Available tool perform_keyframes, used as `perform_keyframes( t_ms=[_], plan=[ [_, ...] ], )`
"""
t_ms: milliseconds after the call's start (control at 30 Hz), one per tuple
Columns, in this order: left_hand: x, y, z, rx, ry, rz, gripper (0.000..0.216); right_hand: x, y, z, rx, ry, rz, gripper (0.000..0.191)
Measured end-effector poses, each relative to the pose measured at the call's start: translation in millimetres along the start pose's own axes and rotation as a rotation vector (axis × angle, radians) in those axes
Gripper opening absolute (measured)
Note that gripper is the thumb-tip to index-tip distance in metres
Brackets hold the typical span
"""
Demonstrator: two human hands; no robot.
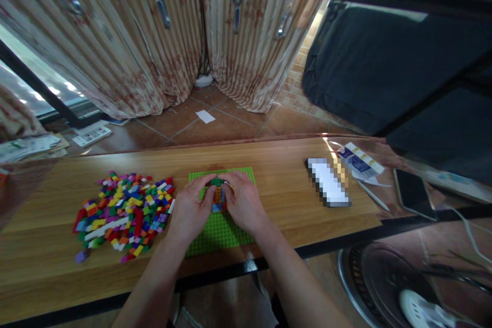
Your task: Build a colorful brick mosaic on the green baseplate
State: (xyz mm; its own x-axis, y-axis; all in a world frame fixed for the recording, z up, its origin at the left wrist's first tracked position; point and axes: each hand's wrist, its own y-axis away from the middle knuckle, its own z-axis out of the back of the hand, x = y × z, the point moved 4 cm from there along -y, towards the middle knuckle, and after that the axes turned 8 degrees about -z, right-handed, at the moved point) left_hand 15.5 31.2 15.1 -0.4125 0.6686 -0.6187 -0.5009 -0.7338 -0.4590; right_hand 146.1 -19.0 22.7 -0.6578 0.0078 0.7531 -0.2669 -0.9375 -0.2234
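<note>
A green studded baseplate (226,238) lies on the wooden table in front of me. On its upper half stands a small build of toy bricks (219,197), with orange, blue and red showing between my hands. At the back of this build sits a green brick (217,182). My left hand (192,202) curls around the left side of it, thumb and fingers closed at the green brick. From the other side my right hand (244,200) closes on the same spot. My fingers hide most of the build's edges.
Left of the baseplate spreads a heap of loose coloured bricks (126,210). On the right of the table (284,189) lies a pixelated white and black object (328,183). Beyond it are a printed packet (361,161), a white pen-like stick (372,196) and a dark phone (414,193).
</note>
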Motion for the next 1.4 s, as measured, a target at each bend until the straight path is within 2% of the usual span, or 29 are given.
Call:
perform_keyframes(
  t_ms=[1100, 1400],
  plan=[
    [0.8, 1.6, -0.7, 0.000, -0.013, 0.032, 0.029, -0.7, -2.6, -3.6, 0.015, 0.022, -0.007, 0.028],
    [8.6, 3.0, -1.6, 0.017, -0.045, 0.096, 0.030, -6.6, -5.7, 0.4, -0.043, 0.019, -0.013, 0.031]
  ],
)
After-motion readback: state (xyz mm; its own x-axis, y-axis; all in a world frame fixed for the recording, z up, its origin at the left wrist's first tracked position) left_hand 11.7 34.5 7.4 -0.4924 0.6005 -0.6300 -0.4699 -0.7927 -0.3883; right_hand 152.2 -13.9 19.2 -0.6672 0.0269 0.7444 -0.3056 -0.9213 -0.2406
